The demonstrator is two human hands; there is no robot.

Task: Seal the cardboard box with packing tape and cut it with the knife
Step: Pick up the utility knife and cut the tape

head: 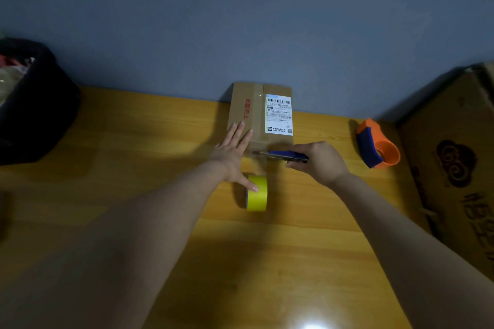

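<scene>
A small cardboard box [254, 112] with a white shipping label and red print lies flat against the wall on the wooden table. My left hand [232, 153] rests open, fingers spread on the box's near left corner, thumb touching the yellow tape roll [257, 196], which stands on edge just in front of the box. A strip of tape appears to run from the roll up to the box. My right hand [318, 163] is shut on a blue utility knife [280, 155], its blade pointing left at the box's near edge.
An orange and blue tape dispenser [377, 145] lies to the right on the wooden table [160, 141]. A large cardboard carton [454, 168] stands at the far right. A dark bin [32, 104] with contents stands at the far left. The wall runs right behind the box.
</scene>
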